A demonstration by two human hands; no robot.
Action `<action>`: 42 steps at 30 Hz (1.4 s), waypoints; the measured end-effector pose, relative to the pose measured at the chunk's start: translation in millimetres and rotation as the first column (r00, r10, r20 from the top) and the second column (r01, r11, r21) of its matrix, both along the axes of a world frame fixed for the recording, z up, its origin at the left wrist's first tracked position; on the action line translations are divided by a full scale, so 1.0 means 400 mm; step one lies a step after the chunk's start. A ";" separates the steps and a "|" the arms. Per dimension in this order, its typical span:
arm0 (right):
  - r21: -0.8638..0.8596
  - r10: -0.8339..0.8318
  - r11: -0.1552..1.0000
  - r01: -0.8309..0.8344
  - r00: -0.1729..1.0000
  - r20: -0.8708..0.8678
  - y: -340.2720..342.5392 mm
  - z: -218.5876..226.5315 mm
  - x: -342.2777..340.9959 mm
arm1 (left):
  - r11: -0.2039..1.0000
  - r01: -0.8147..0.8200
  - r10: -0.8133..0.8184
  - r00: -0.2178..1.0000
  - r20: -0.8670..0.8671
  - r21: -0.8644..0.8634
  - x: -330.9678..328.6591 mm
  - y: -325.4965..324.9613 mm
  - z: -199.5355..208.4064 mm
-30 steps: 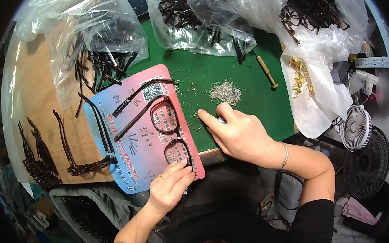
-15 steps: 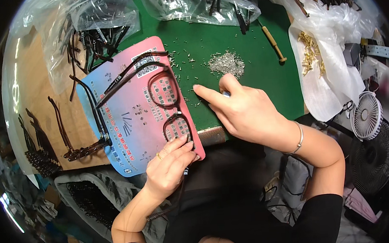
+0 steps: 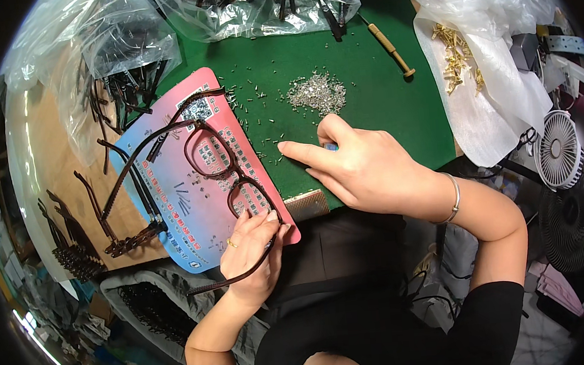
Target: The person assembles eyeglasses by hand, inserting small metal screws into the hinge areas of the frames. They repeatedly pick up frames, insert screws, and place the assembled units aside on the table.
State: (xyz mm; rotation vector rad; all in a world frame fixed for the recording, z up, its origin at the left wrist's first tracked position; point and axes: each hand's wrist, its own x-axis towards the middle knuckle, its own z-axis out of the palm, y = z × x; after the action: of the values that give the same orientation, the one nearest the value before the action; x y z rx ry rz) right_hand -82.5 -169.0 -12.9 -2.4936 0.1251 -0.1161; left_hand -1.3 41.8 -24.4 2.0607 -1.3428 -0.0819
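Dark tortoiseshell eyeglasses (image 3: 238, 175) lie over a pink and blue printed mat (image 3: 193, 239). My left hand (image 3: 251, 254) is closed on their near end, fingers on the rim. One temple arm crosses that hand to the lower left; the other reaches over the mat. My right hand (image 3: 366, 166) points its index finger down at the green work surface (image 3: 383, 120), close to a few loose tiny screws. Its other fingers are curled round something small and bluish, mostly hidden. Just beyond lies a heap of tiny silver screws (image 3: 318, 94).
A brass-coloured screwdriver (image 3: 390, 50) lies at the far right. Gold-coloured small parts (image 3: 455, 58) rest on white wrapping. Plastic bags (image 3: 258, 13) of dark temple arms line the back. More temple arms (image 3: 135, 237) lie left. A white fan (image 3: 558, 150) stands right.
The eyeglasses have turned in my left hand, and their near temple arm now swings out across it. My right index finger stays by the loose screws. The whole view has shifted slightly.
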 end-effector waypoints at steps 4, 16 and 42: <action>0.003 0.002 1.000 -0.002 1.000 0.023 -0.004 -0.001 0.002 | 0.999 0.002 -0.003 1.000 -0.012 -0.032 -0.002 -0.004 -0.004; 0.227 0.265 0.945 -0.238 0.959 -0.101 0.007 0.054 -0.022 | 0.986 0.113 -0.121 0.991 -0.053 -0.124 0.041 0.017 -0.043; 0.108 0.432 0.901 -0.419 0.891 -0.139 0.034 0.015 0.008 | 0.973 0.126 -0.136 0.990 -0.038 -0.195 0.053 0.010 -0.058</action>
State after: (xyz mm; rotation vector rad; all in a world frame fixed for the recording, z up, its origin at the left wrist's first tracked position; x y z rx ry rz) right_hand -79.5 -155.4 -6.9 -2.3901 -0.3481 0.2688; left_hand 19.8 45.9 -47.6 1.7977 -1.3978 -0.0600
